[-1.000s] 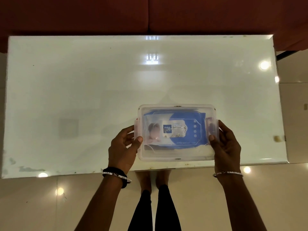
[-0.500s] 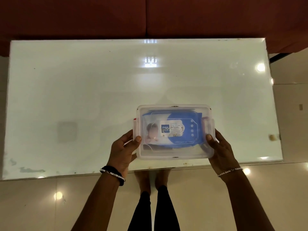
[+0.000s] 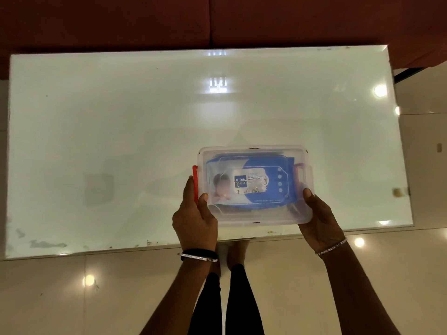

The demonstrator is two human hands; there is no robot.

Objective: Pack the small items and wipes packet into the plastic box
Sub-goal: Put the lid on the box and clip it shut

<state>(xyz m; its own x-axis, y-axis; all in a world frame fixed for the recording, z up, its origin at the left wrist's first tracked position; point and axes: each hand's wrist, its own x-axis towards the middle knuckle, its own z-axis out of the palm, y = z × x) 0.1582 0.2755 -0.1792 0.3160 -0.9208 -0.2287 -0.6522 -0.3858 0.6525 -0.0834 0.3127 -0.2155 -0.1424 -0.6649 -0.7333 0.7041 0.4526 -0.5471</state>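
A clear plastic box (image 3: 256, 216) with its lid on sits near the front edge of the white glass table (image 3: 121, 141). Through the lid I see the blue wipes packet (image 3: 263, 187); any small items under it are hidden. A red clip (image 3: 195, 182) shows at the box's left end and a paler one (image 3: 300, 171) at its right end. My left hand (image 3: 193, 218) grips the left end, thumb on the lid. My right hand (image 3: 319, 218) grips the right front corner, thumb on the lid.
A dark red sofa (image 3: 217, 20) runs along the far side of the table. A small beige object (image 3: 398, 192) sits at the table's right edge. Glossy floor tiles and the person's legs (image 3: 227, 298) lie below the front edge.
The box has shifted slightly left and both hands have slid toward its front corners. The red clip on the left end now shows more clearly.
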